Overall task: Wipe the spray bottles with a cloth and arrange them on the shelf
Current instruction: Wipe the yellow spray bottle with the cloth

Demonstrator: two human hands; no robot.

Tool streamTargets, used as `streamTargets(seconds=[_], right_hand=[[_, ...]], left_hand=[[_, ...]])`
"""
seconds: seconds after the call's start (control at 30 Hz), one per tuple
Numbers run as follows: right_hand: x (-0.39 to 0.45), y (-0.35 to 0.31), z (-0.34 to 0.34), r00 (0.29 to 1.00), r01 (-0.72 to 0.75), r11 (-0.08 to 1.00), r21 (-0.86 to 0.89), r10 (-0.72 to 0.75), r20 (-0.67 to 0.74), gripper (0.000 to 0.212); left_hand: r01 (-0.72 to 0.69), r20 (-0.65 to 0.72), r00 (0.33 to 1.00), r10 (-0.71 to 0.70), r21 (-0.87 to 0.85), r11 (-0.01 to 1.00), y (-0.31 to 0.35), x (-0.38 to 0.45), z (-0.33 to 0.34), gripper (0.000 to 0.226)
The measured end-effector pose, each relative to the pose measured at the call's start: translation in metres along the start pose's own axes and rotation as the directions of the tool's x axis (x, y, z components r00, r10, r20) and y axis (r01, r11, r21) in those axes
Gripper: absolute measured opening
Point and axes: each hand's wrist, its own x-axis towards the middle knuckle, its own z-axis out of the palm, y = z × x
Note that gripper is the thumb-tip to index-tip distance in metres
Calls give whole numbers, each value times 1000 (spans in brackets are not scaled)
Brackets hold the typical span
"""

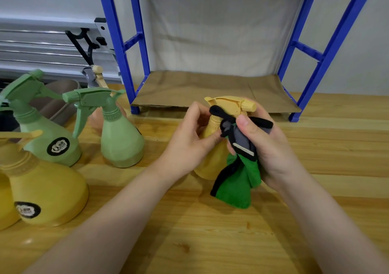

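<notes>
A yellow spray bottle (pixel 228 105) stands upright on the wooden table (pixel 210 231) in front of the blue shelf (pixel 324 57). My left hand (pixel 189 139) grips its neck from the left. My right hand (pixel 267 147) holds a green, grey and black cloth (pixel 235 181) against the bottle's neck and right side. The cloth hangs down and hides much of the bottle's body. The shelf's bottom level is lined with brown cardboard (pixel 210 88) and holds no bottles.
At the left stand two green spray bottles (pixel 120 139) (pixel 46 130), a yellow one (pixel 46 189) near the table's front left, and a pinkish one (pixel 95 120) partly hidden behind. A grey-nozzled sprayer (pixel 92 76) pokes up behind them.
</notes>
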Motion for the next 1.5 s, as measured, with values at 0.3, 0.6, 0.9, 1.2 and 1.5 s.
streamTargets(seconds=[0.3, 0.6, 0.9, 1.2, 1.5], right_hand=[[-2, -6, -9, 988, -103, 991, 87, 91, 128, 19], [-1, 2, -8, 980, -197, 980, -43, 197, -3, 48], [3, -2, -37, 948, -196, 778, -597, 307, 88, 57], [7, -3, -46, 954, -118, 551, -826, 294, 60, 76], [1, 16, -13, 977, 201, 772, -603, -206, 62, 31]], left_hand=[[166, 134, 981, -138, -231, 959, 0, -1, -9, 19], [153, 7, 988, -155, -205, 967, -3, 2, -18, 23], [179, -135, 969, -207, -198, 964, -5, 4, -23, 21], [72, -156, 984, -91, -128, 989, 9, 7, -21, 23], [34, -198, 980, -32, 8, 999, 12, 5, -20, 27]])
